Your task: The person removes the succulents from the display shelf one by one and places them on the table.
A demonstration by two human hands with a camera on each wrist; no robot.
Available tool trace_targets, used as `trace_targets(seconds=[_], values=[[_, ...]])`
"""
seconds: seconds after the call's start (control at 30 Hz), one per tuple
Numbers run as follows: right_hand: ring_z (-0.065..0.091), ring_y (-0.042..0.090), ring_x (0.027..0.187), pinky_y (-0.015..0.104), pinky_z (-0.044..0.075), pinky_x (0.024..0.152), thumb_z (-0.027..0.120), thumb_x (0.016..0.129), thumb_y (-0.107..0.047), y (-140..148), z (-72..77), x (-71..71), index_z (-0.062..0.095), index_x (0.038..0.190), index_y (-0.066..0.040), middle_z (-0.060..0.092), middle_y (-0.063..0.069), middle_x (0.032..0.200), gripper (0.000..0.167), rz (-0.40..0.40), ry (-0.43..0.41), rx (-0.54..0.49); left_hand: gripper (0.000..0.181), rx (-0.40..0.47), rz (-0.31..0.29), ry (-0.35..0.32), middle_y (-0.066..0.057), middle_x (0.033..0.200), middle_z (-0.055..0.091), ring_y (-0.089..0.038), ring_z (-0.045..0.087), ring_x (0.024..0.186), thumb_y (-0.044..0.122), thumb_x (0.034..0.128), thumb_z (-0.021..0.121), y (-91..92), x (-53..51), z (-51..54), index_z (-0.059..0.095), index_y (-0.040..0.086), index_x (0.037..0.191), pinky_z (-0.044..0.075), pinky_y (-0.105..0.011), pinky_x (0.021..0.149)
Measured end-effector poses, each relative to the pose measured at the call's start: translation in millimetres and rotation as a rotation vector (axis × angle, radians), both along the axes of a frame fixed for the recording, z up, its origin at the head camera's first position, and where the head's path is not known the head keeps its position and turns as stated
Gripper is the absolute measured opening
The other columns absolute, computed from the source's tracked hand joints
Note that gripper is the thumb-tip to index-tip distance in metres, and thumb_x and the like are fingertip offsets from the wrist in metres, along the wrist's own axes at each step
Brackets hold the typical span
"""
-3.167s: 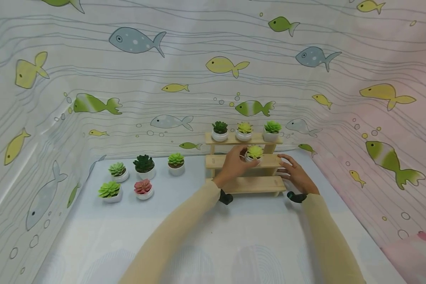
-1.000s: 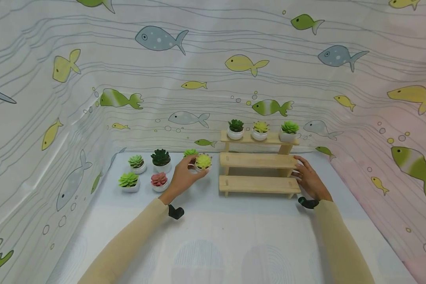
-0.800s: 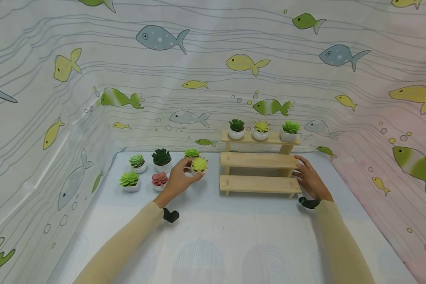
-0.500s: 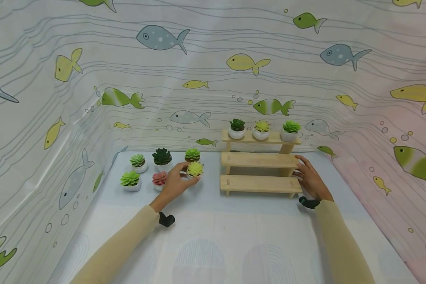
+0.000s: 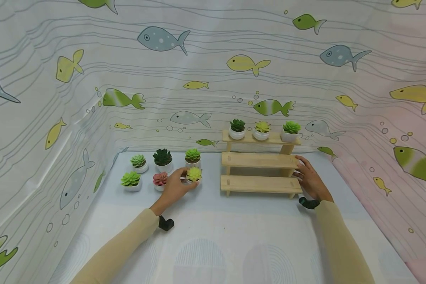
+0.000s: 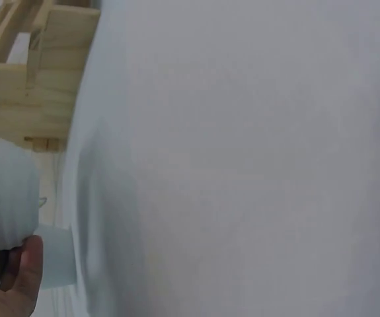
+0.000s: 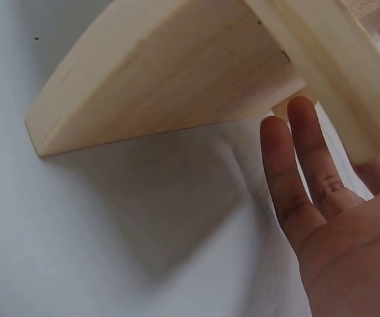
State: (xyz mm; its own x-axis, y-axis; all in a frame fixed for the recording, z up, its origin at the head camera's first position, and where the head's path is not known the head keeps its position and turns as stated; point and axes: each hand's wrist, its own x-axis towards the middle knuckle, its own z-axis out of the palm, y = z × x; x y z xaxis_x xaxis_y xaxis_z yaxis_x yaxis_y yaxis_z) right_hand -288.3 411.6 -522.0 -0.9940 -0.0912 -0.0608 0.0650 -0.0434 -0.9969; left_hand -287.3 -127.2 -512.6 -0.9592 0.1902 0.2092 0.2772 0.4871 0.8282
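Observation:
My left hand (image 5: 174, 188) pinches the white pot of a yellow-green succulent (image 5: 194, 174), in front of a green succulent (image 5: 193, 155) in a white pot. In the left wrist view the held white pot (image 6: 8, 195) sits between thumb and fingers, with a gap between it and the table surface. My right hand (image 5: 310, 179) is at the right end of a three-tier wooden stand (image 5: 260, 182), its fingers extended by the shelf ends. From the right wrist, the hand (image 7: 348, 218) shows two straight fingers beside the wooden stand (image 7: 163, 79); whether they touch it, I cannot tell.
On the stand's top tier are a dark green succulent (image 5: 237, 129), a yellow-green one (image 5: 262, 130) and a bright green one (image 5: 291, 131). Left of my left hand stand several potted succulents, among them a red one (image 5: 160, 179) and a dark one (image 5: 163, 157). Fish-patterned cloth walls surround the table.
My left hand has carried the yellow-green succulent from the stand leftwards, then lower and nearer, uncovering the green one behind. My right hand stays by the stand's right end.

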Motion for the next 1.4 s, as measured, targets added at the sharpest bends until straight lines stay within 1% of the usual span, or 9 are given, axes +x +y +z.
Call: trace_targets(seconds=[0.23,0.43,0.63,0.8,0.9,1.03,1.2,1.33,1.4], values=[[0.047,0.024,0.124,0.028,0.05,0.091,0.044,0.112,-0.039,-1.3,0.3,0.9,0.025,0.16,-0.037,0.041,0.0,0.144,0.052,-0.001,0.004,0.02,0.065,-0.058,0.024,-0.014,-0.017,0.124,0.064,-0.028,0.061,0.113,0.028,0.0853,0.086,-2.2,-0.9,-7.2,0.058,-0.002,0.135,0.054,-0.042,0.092],[0.048,0.023,0.123,0.028,0.05,0.091,0.044,0.112,-0.039,-1.9,1.3,1.7,0.024,0.16,-0.037,0.043,0.0,0.142,0.052,0.006,0.004,0.016,0.062,-0.063,0.027,-0.008,-0.017,0.123,0.066,-0.027,0.063,0.108,0.026,0.0853,0.087,-4.0,-2.4,-12.9,0.06,-0.002,0.134,0.055,-0.04,0.089],[0.048,0.023,0.122,0.028,0.051,0.091,0.045,0.112,-0.039,-2.1,2.3,1.8,0.024,0.16,-0.036,0.043,0.0,0.142,0.053,0.004,0.007,0.004,0.062,-0.082,0.038,-0.009,-0.016,0.122,0.066,-0.026,0.064,0.103,0.027,0.0847,0.087,-3.6,-2.8,-14.7,0.061,-0.001,0.132,0.055,-0.041,0.087],[0.048,0.023,0.121,0.028,0.051,0.09,0.046,0.111,-0.04,-1.6,1.6,1.6,0.024,0.16,-0.037,0.043,0.0,0.141,0.054,0.002,-0.007,0.01,0.059,-0.093,0.041,-0.02,-0.015,0.12,0.067,-0.026,0.063,0.101,0.027,0.0846,0.087,-4.1,-3.8,-16.0,0.061,-0.001,0.13,0.054,-0.04,0.087],[0.048,0.022,0.12,0.029,0.051,0.09,0.044,0.112,-0.04,-1.1,0.8,2.1,0.024,0.16,-0.038,0.044,0.001,0.14,0.053,0.01,-0.004,0.008,0.06,-0.109,0.036,-0.037,-0.016,0.121,0.066,-0.026,0.063,0.101,0.028,0.0854,0.086,-4.3,-3.3,-14.3,0.06,-0.001,0.131,0.053,-0.041,0.088],[0.049,0.022,0.119,0.029,0.052,0.089,0.043,0.112,-0.038,-0.5,-0.6,2.4,0.024,0.16,-0.037,0.044,0.0,0.139,0.051,0.018,0.01,-0.007,0.063,-0.126,0.026,-0.069,-0.017,0.124,0.064,-0.026,0.061,0.101,0.029,0.0867,0.085,-4.0,-1.9,-9.1,0.057,-0.002,0.134,0.052,-0.042,0.088],[0.049,0.022,0.119,0.03,0.052,0.089,0.043,0.112,-0.038,-0.5,-1.3,2.4,0.025,0.159,-0.038,0.044,0.001,0.139,0.051,0.012,0.001,-0.016,0.07,-0.13,0.014,-0.112,-0.017,0.127,0.061,-0.026,0.059,0.102,0.029,0.0879,0.084,-4.4,-1.2,-5.9,0.05,0.001,0.142,0.05,-0.041,0.087],[0.048,0.022,0.121,0.029,0.051,0.09,0.042,0.112,-0.038,-1.3,-0.8,2.2,0.023,0.16,-0.038,0.043,0.001,0.141,0.051,0.009,-0.002,-0.01,0.081,-0.116,-0.011,-0.118,-0.019,0.133,0.057,-0.031,0.058,0.111,0.028,0.0871,0.085,-4.3,-3.3,-4.2,0.041,0.005,0.151,0.049,-0.047,0.093],[0.048,0.022,0.122,0.029,0.051,0.09,0.042,0.112,-0.039,-1.8,-0.4,2.5,0.023,0.16,-0.039,0.042,0.001,0.142,0.051,0.007,-0.002,-0.002,0.086,-0.11,-0.026,-0.107,-0.02,0.137,0.056,-0.033,0.056,0.119,0.028,0.0861,0.086,-3.2,-5.2,-1.5,0.038,0.006,0.153,0.048,-0.051,0.098]])
